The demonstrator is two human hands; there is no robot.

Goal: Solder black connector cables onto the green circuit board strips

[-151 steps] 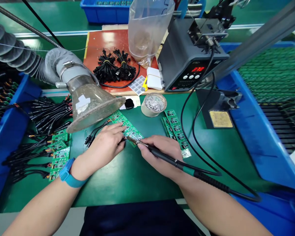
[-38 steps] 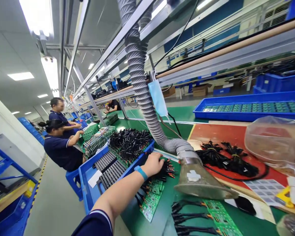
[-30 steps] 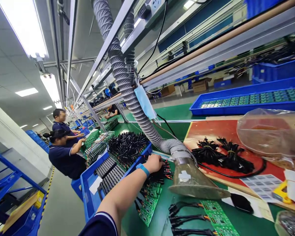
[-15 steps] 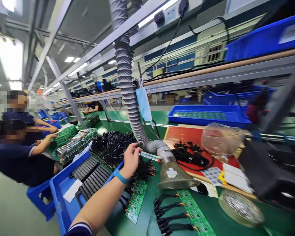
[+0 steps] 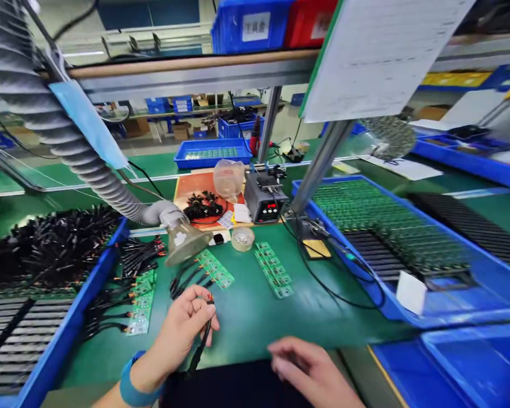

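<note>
Between the thumb and fingers of my left hand (image 5: 190, 324) is a black cable (image 5: 200, 347) with orange-red wire ends pointing up. My right hand (image 5: 308, 365) is near the table's front edge, fingers apart and holding nothing, slightly blurred. Ahead of my left hand lies a green circuit board (image 5: 216, 268) with black cables on its left side. Another board (image 5: 274, 270) without cables lies to its right. At the left, a wired board (image 5: 141, 303) lies below a bundle of black cables (image 5: 141, 255).
A fume hose funnel (image 5: 185, 238) hangs over the table, near a solder reel (image 5: 242, 239). Behind stands a soldering station (image 5: 266, 198), its cord looping right. Blue trays flank the work area, the right tray (image 5: 380, 309) holding boards. A metal post (image 5: 323, 161) rises beside it.
The view has swung right and down. My left hand has come back from the cable pile on the left and now holds a cable. My right hand has come into view.
</note>
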